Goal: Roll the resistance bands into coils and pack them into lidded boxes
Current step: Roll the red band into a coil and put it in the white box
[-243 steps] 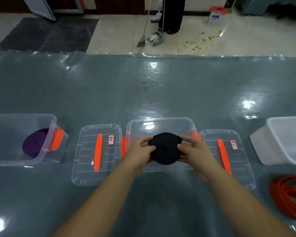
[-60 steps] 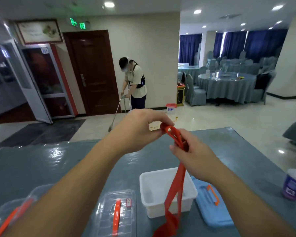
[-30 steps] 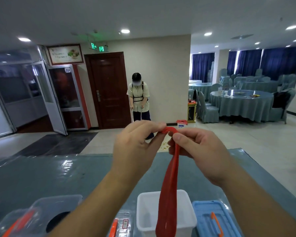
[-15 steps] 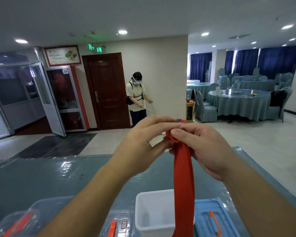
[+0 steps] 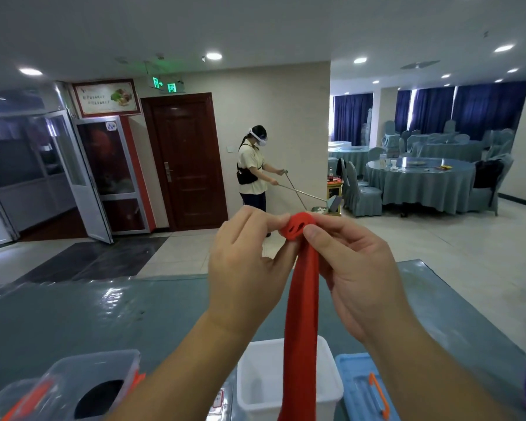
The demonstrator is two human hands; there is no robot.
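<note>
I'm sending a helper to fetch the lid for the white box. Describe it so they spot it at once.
On the grey-green table, find the white box under the hanging red band. The blue lid lies flat right of it, the only blue piece, with an orange handle.

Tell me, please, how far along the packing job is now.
Done: a black coil lies in the clear box, still unlidded. In hand: the left hand and right hand pinch a small roll starting atop the red band; most hangs unrolled. Left: finish rolling, box it, probably in the white box, fit lids.
</note>
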